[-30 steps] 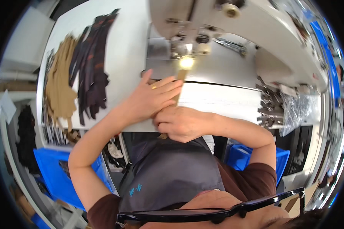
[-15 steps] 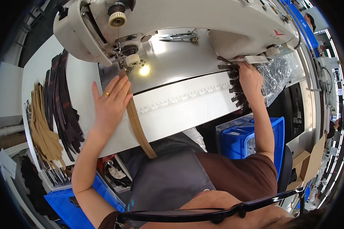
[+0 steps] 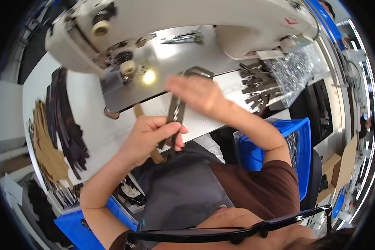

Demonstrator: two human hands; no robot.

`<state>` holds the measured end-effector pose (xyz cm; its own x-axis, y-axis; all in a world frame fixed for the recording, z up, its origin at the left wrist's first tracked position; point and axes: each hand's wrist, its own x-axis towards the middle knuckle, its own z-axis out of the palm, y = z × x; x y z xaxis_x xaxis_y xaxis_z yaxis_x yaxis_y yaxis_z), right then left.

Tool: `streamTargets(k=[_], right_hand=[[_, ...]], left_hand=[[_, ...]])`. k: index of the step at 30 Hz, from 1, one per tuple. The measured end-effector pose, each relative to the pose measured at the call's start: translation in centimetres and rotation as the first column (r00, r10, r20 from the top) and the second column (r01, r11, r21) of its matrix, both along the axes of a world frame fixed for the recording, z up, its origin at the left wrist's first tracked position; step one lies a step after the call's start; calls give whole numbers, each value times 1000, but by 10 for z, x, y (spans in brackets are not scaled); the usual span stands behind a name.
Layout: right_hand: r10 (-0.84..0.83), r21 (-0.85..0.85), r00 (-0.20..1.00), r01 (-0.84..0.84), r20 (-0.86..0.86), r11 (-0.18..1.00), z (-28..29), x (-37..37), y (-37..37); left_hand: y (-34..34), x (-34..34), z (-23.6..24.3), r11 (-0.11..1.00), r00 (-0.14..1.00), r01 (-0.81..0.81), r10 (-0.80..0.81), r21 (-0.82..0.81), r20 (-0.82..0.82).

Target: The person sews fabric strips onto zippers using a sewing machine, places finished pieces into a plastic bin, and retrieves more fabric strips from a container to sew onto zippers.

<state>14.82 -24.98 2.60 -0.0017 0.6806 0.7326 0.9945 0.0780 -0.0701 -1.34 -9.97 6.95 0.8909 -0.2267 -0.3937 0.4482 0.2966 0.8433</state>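
Both hands are now near mid-frame, the right hand (image 3: 200, 93) away from the dark zipper bundle (image 3: 260, 85) at right, the left hand (image 3: 148, 139) lower than before. Pinched closed, the left grip has hold of a dark zipper (image 3: 177, 109) at the centre: grey-brown tape, silvery teeth along it (bright against the cloth). Blurred, the right hand lies across its upper part; how closed that grip is, I cannot tell. Beside the left hand, a tan strip (image 3: 138, 110) crosses the tabletop (image 3: 91, 93).
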Motion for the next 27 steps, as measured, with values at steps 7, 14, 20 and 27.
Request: streamTargets(k=[7, 14, 20, 27], right_hand=[[-116, -160, 989, 102, -86, 982, -14, 7, 4], [-202, -291, 979, 184, -33, 939, -18, 11, 1], [-243, -262, 948, 186, -205, 947, -23, 12, 10], [-221, -254, 949, 161, -226, 954, -26, 14, 5]], left_hand=[[-13, -25, -3, 996, 995, 77, -73, 54, -67], [11, -55, -48, 104, 650, -588, -529, 802, 546], [27, -83, -51, 332, 584, -687, -277, 646, 763], [-17, -132, -155, 244, 963, -219, -100, 945, 249]])
